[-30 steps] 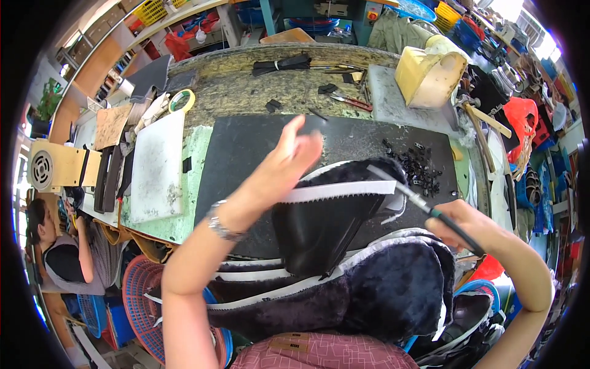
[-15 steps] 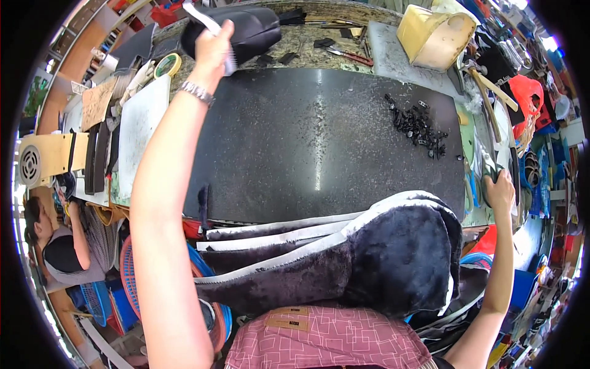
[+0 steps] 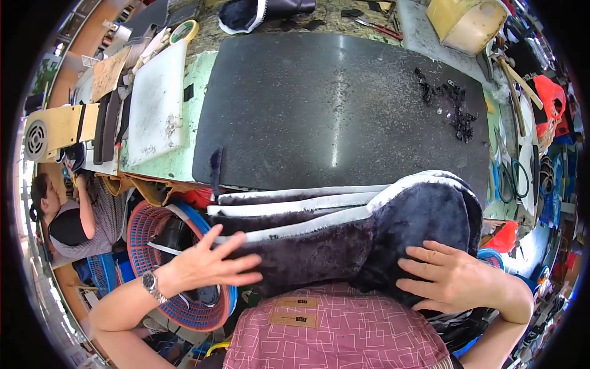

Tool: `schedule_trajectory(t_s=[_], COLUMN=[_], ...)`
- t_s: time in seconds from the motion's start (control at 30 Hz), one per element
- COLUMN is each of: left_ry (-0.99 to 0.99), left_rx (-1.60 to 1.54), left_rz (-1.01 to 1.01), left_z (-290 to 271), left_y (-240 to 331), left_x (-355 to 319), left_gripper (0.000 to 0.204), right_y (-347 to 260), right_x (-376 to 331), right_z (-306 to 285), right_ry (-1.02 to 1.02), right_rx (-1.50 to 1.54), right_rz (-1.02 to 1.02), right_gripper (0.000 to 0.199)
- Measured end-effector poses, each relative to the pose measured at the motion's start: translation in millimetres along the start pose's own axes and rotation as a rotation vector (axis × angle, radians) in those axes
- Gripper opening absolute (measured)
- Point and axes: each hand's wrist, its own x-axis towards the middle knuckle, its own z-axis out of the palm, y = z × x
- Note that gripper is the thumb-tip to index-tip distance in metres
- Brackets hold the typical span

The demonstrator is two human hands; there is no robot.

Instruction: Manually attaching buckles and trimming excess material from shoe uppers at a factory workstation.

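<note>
Two hands flat on dark fur pieces (image 3: 344,246), lower frame.
Left hand (image 3: 206,264) and right hand (image 3: 452,280) press with fingers spread, grasping nothing.

Black mat (image 3: 332,104) on worktop (image 3: 196,111) mostly open for a hand, scraps (image 3: 452,104) clustered far right, fur stack (image 3: 344,234) blocking near edge, white board (image 3: 157,101) along left.

I saw cluttered workshop: long workbench (image 3: 184,147) under black mat (image 3: 332,104), white board (image 3: 157,101) at left, red mesh basket (image 3: 147,227) on floor, another person (image 3: 74,221) seated beside bench.
</note>
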Motion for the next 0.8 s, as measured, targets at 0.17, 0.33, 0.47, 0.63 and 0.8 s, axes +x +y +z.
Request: schedule_trajectory(t_s=[0.17, 0.33, 0.47, 0.63, 0.8], left_ry=[0.119, 0.234, 0.411, 0.585, 0.571], left_rx=[-0.21, -0.177, 0.458, 0.078, -0.301], left_rz=[-0.201, -0.327, -0.423, -0.056, -0.259], left_z=[-11.1, -75.3, -137.4, -126.4, -44.7], left_y=[4.3, -18.4, -18.5, -79.8, -88.4], left_x=[0.5, 8.3, 6.5, 115.5, 207.7], left_gripper=[0.039, 0.024, 0.02, 0.035, 0.034], right_y=[-4.4, -12.3, -10.1, 52.8, 93.5], right_x=[-3.4, -5.0, 11.6, 63.8, 38.1], right_z=[8.0, -15.6, -31.6, 10.2, -10.2], right_ry=[0.047, 0.134, 0.718, 0.568, 0.889], right_rx=[0.098, -0.273, -0.628, -0.41, 0.361], right_rz=[-0.045, -0.033, -0.139, -0.043, 0.458], right_gripper=[0.033, 0.03, 0.033, 0.036, 0.015])
